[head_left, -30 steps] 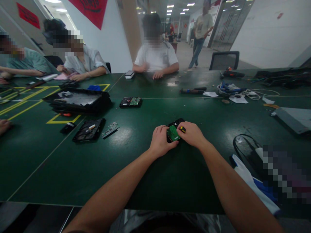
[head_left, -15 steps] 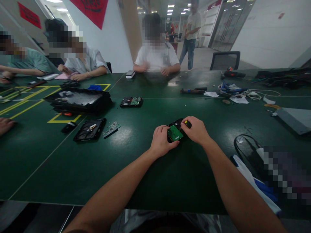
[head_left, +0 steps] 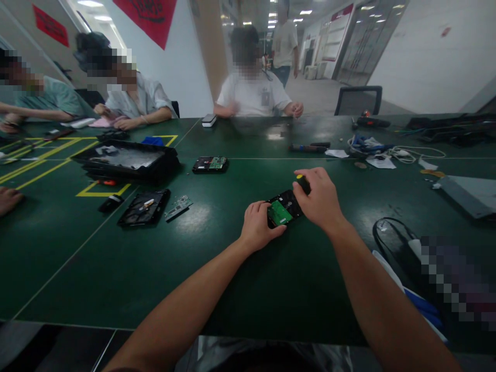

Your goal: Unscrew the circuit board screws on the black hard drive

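A black hard drive [head_left: 289, 199] with a green circuit board [head_left: 279, 212] on its upper face lies on the table in front of me. My left hand [head_left: 259, 223] grips its left end, with the thumb along the near edge and the fingers over the far side. In my right hand [head_left: 316, 195] is a screwdriver with a black and yellow handle [head_left: 303, 183], at the drive's right end. My fingers wrap the handle, and the tool's tip is hidden behind them.
Left of me lie a loose circuit board [head_left: 179, 207], a black drive casing [head_left: 144, 207] and a black tray [head_left: 126, 155]. Another hard drive [head_left: 210, 164] sits farther back. Gloves [head_left: 418, 305], a cable [head_left: 375, 227] and a grey metal box [head_left: 468, 195] are at right. Co-workers sit opposite.
My right hand has lifted and moved slightly right and away with the screwdriver, uncovering more of the drive's right end. My left hand and the drive have stayed put.
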The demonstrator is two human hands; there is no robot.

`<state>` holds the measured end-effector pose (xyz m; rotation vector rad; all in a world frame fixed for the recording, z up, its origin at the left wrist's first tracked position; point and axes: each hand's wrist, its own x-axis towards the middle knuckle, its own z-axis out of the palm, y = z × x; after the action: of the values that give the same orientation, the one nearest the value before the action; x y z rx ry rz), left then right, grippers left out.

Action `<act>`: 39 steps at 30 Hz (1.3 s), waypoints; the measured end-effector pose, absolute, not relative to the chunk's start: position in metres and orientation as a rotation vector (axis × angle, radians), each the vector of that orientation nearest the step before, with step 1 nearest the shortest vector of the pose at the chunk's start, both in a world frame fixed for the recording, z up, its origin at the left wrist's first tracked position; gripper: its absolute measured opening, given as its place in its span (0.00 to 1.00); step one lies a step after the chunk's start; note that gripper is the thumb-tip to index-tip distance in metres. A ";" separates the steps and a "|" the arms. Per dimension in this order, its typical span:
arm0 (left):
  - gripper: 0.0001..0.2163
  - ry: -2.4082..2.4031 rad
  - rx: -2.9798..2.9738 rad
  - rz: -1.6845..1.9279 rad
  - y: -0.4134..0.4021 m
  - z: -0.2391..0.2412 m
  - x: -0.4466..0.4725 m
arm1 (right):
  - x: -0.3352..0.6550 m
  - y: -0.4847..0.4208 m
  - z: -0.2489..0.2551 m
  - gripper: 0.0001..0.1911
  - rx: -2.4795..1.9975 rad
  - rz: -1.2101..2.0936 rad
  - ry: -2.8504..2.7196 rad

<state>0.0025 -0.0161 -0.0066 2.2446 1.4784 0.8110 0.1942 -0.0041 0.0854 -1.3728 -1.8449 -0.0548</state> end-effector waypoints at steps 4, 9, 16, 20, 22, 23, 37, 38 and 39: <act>0.32 1.485 2.256 0.817 -0.016 -0.007 0.002 | 0.185 -0.008 0.110 0.12 -1.311 -0.130 -1.851; 0.32 1.478 2.259 0.816 -0.015 -0.009 0.002 | 0.179 -0.005 0.140 0.11 -1.220 -0.228 -1.828; 0.33 1.471 2.260 0.821 -0.015 -0.009 0.001 | 0.183 -0.001 0.163 0.13 -1.102 -0.270 -1.849; 0.32 1.478 2.253 0.808 -0.016 -0.009 0.002 | 0.195 -0.003 0.174 0.15 -1.148 -0.214 -1.864; 0.33 1.483 2.250 0.804 -0.016 -0.008 0.002 | 0.202 -0.002 0.176 0.16 -1.156 -0.150 -1.854; 0.33 1.486 2.249 0.806 -0.017 -0.008 0.002 | 0.205 -0.002 0.176 0.16 -1.154 -0.106 -1.849; 0.32 1.497 2.263 0.790 -0.019 -0.005 0.001 | 0.205 -0.011 0.165 0.12 -1.180 0.109 -1.929; 0.32 1.499 2.263 0.794 -0.019 -0.004 0.002 | 0.204 -0.011 0.165 0.11 -1.191 0.107 -1.981; 0.32 1.497 2.265 0.795 -0.020 -0.004 0.002 | 0.204 -0.010 0.164 0.09 -1.197 0.116 -2.032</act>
<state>0.0019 -0.0197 -0.0042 2.2651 1.4972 0.7946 0.2036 -0.0098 0.1644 -1.1967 -2.0319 0.1155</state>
